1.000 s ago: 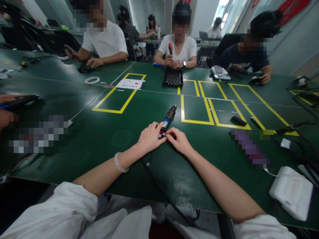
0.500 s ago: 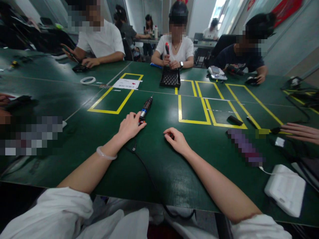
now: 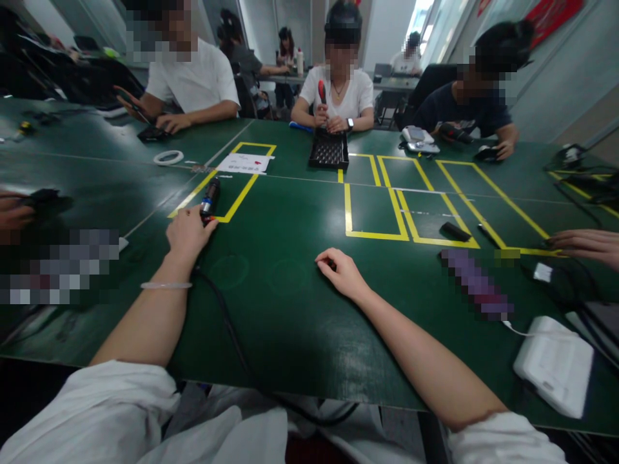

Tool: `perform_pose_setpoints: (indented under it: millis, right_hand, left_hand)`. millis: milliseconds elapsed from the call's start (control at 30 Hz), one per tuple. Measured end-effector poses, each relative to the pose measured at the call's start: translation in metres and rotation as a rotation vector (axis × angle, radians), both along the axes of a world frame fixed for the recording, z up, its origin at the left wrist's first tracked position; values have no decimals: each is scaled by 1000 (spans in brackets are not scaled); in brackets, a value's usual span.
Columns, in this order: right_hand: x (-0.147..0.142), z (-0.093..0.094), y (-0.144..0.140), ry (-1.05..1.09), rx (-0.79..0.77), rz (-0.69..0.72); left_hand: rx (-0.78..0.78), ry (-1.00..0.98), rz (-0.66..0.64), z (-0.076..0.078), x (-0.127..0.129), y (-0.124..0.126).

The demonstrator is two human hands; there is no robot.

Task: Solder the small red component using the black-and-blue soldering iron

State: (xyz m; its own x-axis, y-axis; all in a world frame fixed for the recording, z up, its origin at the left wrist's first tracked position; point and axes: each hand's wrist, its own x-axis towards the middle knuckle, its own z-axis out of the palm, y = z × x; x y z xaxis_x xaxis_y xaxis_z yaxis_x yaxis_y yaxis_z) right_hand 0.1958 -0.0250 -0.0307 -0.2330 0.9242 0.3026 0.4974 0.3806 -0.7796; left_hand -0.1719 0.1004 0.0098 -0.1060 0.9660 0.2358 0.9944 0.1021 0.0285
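Left hand point(image 3: 186, 235) lay closed over the near end of the corded tool point(image 3: 209, 197), which rested on the green table point(image 3: 290, 303) across the yellow tape line point(image 3: 232, 207), far out to the left. Right hand point(image 3: 342, 272) sat half curled at centre, fingertips pinching something small and dark that I could not make out. That tool looked stiff and fairly hefty, smooth-barrelled, best gripped round its thick middle, with its black cable point(image 3: 227, 322) likely to drag. Half a second earlier it had lain nearer centre; the left hand had since slid it leftward.
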Motion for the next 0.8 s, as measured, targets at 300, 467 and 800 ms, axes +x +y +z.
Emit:
perform_pose_setpoints:
  millis: [300,467,800]
  right_hand:
    - [0,0,0,-19,7,-8]
    - [0,0,1,-10,3,0]
    - [-1,-2,-2,117,0,146]
  left_hand:
    - [68,61,71,6,18,-2]
    - [160,-299,-157,5,46,-8]
    - [-652,-945,-899,3,160,-79]
